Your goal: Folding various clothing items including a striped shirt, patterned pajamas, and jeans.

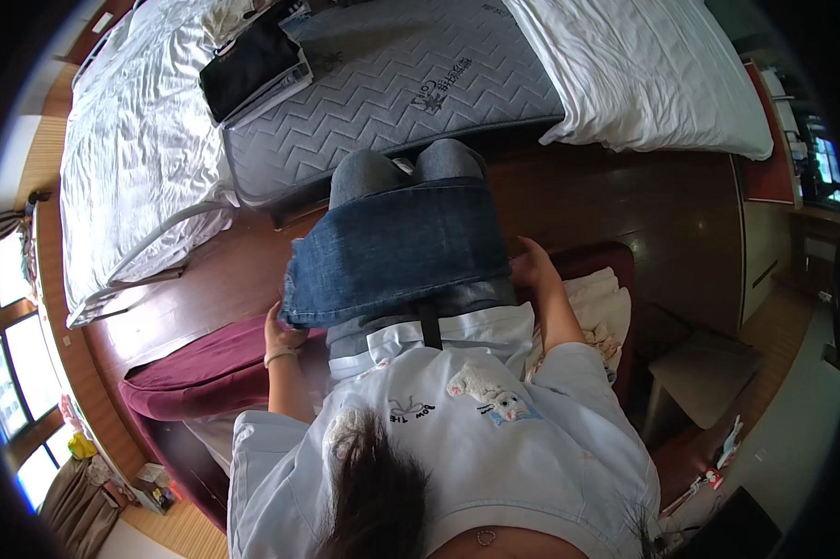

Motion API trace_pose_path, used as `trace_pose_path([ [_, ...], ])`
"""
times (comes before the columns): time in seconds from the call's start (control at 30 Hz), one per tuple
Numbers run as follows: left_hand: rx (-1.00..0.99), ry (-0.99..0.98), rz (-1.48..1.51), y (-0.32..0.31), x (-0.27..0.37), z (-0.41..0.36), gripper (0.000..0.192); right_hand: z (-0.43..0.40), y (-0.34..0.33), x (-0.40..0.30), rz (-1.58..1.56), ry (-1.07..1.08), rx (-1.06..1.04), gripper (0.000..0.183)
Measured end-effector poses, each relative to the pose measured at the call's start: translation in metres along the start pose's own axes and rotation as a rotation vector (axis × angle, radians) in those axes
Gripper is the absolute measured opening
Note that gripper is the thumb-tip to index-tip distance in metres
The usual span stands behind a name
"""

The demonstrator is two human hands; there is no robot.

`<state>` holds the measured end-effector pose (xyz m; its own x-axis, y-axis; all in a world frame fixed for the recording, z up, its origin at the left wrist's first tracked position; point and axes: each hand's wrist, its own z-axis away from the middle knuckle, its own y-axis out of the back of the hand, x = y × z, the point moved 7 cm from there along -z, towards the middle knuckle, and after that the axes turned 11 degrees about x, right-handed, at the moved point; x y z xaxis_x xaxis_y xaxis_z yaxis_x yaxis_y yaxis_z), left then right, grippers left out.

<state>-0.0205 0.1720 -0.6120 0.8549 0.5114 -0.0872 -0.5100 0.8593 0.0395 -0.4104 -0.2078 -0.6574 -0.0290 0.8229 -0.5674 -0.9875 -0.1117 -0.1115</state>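
A folded piece of blue denim clothing [399, 248] lies across my lap, over the thighs of my grey trousers. Its left edge is frayed or seamed. At its lower left corner my left hand [285, 335] grips the edge, a light band around the wrist. My right hand [529, 265] is at the garment's right edge, one finger pointing up and away; its other fingers are partly hidden, so its hold cannot be told.
In front of my knees stands a grey mattress [392, 91] bearing a black bag [252, 66]. White bedding lies left [140, 154] and right [657, 77]. I sit on a dark red sofa [210, 363] with cream cloths [598, 300] to my right. A dark stool-like object [706, 374] stands further right.
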Motion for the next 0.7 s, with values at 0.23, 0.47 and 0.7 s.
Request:
trace_pose_path([
  [0.23,-0.605,-1.284,-1.126,0.007,-0.004,-0.046,0.046,0.002,-0.056,-0.014,0.004,0.292,-0.163,0.040],
  [0.47,-0.513,-0.681,0.009,-0.021,0.021,0.025,0.029,-0.151,0.011,0.055,0.672,0.381,-0.119,0.031],
  [0.7,-0.398,-1.913,-0.370,-0.057,0.087,0.219,0.033,-0.163,0.023,0.107,0.140,-0.665,-0.032,0.036],
])
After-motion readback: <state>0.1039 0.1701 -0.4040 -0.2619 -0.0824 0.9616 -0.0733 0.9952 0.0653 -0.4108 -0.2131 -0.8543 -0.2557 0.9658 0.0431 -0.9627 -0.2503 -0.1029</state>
